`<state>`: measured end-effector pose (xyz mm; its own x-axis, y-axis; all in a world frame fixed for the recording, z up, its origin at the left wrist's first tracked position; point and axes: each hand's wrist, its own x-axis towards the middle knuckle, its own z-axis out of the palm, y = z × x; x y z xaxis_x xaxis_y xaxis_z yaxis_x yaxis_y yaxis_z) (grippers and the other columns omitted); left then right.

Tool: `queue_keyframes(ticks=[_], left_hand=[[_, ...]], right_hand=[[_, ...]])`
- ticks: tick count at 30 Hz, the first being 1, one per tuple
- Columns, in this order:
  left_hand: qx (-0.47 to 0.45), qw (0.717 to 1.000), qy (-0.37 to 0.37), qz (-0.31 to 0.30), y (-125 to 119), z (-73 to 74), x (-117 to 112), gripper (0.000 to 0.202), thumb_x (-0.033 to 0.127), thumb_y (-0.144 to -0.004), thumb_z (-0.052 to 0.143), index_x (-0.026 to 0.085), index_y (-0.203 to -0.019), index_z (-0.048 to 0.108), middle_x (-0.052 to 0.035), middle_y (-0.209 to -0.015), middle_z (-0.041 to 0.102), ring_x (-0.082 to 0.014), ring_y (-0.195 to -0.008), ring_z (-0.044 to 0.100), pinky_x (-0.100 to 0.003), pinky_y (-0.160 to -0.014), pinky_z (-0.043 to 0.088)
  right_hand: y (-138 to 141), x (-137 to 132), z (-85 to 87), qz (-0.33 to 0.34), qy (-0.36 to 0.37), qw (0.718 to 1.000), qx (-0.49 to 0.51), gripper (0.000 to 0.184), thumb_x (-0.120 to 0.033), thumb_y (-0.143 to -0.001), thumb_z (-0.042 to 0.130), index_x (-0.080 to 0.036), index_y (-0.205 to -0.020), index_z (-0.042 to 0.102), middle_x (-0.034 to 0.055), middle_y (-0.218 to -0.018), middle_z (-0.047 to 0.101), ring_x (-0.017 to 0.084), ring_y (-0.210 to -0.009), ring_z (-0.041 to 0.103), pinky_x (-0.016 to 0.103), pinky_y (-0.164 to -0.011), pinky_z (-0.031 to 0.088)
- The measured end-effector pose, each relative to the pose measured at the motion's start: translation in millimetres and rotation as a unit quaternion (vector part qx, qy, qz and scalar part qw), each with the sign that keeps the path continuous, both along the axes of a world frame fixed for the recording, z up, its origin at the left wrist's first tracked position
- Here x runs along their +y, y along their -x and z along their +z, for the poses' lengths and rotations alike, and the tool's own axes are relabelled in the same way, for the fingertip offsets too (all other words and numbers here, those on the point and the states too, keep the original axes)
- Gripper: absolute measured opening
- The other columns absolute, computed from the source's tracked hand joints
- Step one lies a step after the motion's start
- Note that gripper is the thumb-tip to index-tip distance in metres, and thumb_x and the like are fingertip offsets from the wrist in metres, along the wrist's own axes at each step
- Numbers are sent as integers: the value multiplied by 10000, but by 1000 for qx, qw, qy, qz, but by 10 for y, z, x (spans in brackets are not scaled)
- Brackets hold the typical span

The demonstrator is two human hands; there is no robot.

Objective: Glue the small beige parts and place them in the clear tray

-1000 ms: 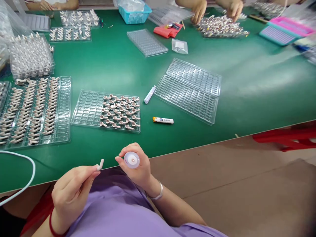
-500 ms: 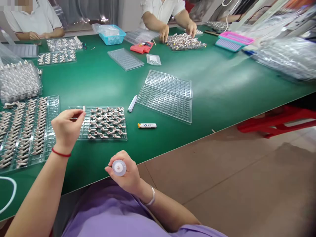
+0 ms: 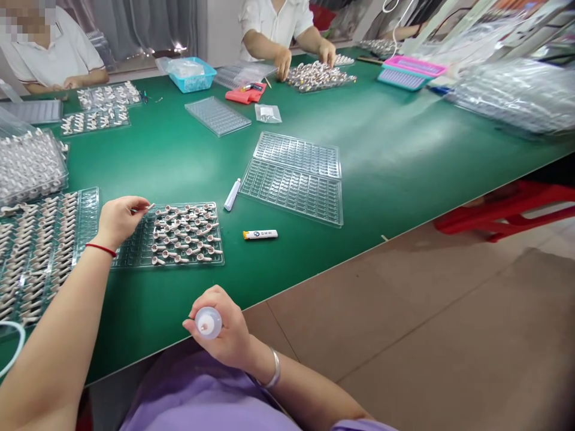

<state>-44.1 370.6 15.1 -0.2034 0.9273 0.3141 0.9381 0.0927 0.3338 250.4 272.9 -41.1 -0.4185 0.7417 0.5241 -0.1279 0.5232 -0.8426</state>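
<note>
My left hand (image 3: 124,216), a red cord at its wrist, pinches a small pale piece (image 3: 151,206) between thumb and fingertips. It is over the left side of a clear plastic tray (image 3: 139,254). Rows of small whitish parts (image 3: 187,233), each with a round cup and a short stem, lie in that tray. Down at the table's front edge, my right hand (image 3: 227,329) wraps round a translucent squeeze bottle (image 3: 208,323), its nozzle end facing me. A larger tray (image 3: 87,224) with long rows of similar parts lies left of my left hand.
A lighter (image 3: 260,234) and a white tube (image 3: 232,194) lie right of the tray. Beyond are clear trays (image 3: 294,179), a blue basket (image 3: 192,78) and a red cloth (image 3: 245,94). Two people in white shirts sit opposite; one person's hands (image 3: 283,63) touch a heap of parts.
My left hand has turned and lowered slightly over the tray, the small piece now tilted nearly flat. The whole view has shifted a little; my right hand still holds the bottle.
</note>
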Motion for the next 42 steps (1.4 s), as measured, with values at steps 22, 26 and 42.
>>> queue_keyframes(ticks=[22, 26, 42], left_hand=[[52, 971, -6, 232, -172, 348, -1371, 220, 352, -862, 555, 213, -899, 721, -33, -889, 733, -203, -774, 651, -319, -787, 465], [54, 960, 1, 276, -55, 259, -1921, 205, 384, -848, 573, 230, -853, 708, -16, -831, 719, -219, -733, 638, -328, -709, 454], [-6, 948, -174, 265, -95, -17, -2244, 221, 384, -896, 590, 210, -944, 718, -52, -881, 725, -202, -685, 624, -332, -660, 484]], right_hand=[[-55, -71, -49, 5, 15, 999, -30, 173, -170, -821, 698, -239, -916, 571, -2, -775, 641, 153, -706, 573, 295, -645, 509], [-49, 92, 109, 39, 52, 995, -72, 153, -205, -808, 693, -231, -912, 584, 12, -813, 662, 148, -686, 621, 278, -616, 520], [1711, 1806, 547, 49, -169, 897, -406, 258, -147, -760, 617, -151, -1018, 611, 86, -957, 710, 201, -812, 625, 257, -663, 387]])
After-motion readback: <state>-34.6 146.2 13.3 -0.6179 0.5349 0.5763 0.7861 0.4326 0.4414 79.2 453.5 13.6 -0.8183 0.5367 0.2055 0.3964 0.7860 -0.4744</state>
